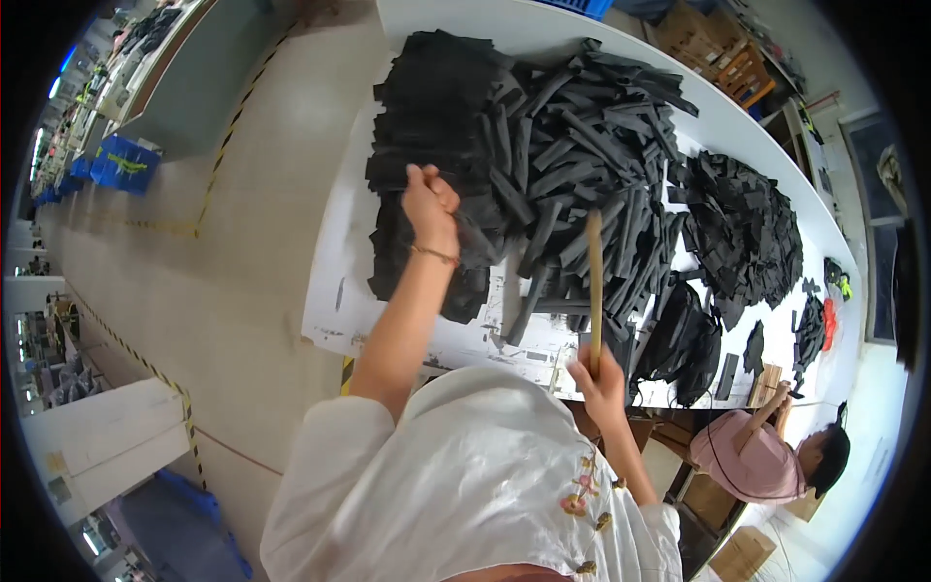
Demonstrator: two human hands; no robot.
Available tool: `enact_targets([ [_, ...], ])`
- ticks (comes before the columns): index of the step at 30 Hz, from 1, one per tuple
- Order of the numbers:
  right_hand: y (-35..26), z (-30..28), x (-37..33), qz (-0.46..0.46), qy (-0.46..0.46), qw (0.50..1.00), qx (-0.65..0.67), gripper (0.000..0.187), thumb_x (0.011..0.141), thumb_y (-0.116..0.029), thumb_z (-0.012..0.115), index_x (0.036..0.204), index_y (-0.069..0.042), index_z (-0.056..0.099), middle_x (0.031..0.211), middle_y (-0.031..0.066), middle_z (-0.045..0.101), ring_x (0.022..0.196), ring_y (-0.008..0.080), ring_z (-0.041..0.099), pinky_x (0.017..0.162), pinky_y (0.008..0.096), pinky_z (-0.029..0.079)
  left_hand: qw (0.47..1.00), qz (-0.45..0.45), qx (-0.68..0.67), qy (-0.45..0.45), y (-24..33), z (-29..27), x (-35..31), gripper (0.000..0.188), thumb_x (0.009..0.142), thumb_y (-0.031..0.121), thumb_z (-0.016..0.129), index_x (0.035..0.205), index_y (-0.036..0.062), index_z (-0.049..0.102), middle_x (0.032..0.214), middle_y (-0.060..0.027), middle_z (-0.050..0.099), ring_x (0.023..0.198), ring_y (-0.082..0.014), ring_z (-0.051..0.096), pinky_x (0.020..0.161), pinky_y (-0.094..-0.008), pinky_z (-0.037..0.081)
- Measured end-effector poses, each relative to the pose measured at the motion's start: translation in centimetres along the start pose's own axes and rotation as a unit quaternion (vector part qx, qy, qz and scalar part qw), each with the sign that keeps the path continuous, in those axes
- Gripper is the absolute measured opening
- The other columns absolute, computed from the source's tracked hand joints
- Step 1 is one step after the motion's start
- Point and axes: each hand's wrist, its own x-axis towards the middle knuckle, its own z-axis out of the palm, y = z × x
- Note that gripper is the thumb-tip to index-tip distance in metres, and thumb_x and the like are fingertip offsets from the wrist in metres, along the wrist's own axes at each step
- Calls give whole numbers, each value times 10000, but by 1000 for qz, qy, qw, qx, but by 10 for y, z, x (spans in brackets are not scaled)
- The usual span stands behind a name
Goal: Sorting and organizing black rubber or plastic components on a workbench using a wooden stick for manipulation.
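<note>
My left hand is closed above stacked flat black pieces at the table's left side. A blurred dark strip shows beside its wrist; whether the fingers grip it, or anything else, I cannot make out. In my right hand, near the table's front edge, a pale wooden stick stands with its far end over the heap. That heap is made of many loose black folded strips, tangled at various angles, just right of the stacked pieces.
A white table bears everything, with a raised white rim at the back. Farther right lie a pile of small black pieces and a black bag-like bundle. A person in pink sits at the right end. Blue crates stand far left.
</note>
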Motion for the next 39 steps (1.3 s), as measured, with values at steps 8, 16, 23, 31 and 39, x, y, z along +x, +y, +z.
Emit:
enact_targets([
  [8, -62, 46, 70, -91, -109, 976, 166, 186, 811, -156, 707, 883, -12, 615, 741, -31, 546, 641, 66, 454, 579, 208, 364, 995, -99, 23, 25, -80, -56, -1, 251, 940, 323, 533, 863, 88, 578, 568, 26, 449, 475, -91, 449, 439, -222, 371],
  [16, -70, 24, 112, -99, 105, 985, 95, 173, 858, -169, 683, 808, -17, 615, 624, -83, 457, 561, 11, 374, 497, 190, 284, 819, -179, 254, -482, -27, 16, -99, 476, 914, 210, 572, 1317, 5, 426, 1270, -129, 476, 1239, -196, 423, 1002, -311, 355],
  [23, -71, -44, 175, -169, 233, 858, 426, 262, 920, -235, 605, 721, -120, 477, 546, -75, 359, 414, 27, 267, 366, 216, 187, 794, -270, 392, -378, -60, -50, -159, 333, 978, 342, 478, 913, 34, 587, 509, 38, 394, 404, -57, 363, 393, -242, 314],
  [31, -18, 40, 127, -44, 102, 941, 319, 114, 858, -113, 662, 812, -61, 571, 620, -60, 492, 486, 17, 399, 381, 204, 253, 816, -142, 438, -349, -69, -25, -151, 330, 962, 333, 519, 889, 19, 591, 522, 35, 438, 423, -45, 394, 396, -222, 305],
  [39, -42, -20, 177, -73, 270, 871, 404, 278, 839, -244, 712, 694, -141, 498, 476, -85, 355, 352, 29, 286, 331, 207, 190, 741, -296, 444, -407, -84, -98, -159, 309, 998, 274, 435, 839, 46, 571, 553, 9, 474, 460, -54, 431, 444, -223, 344],
])
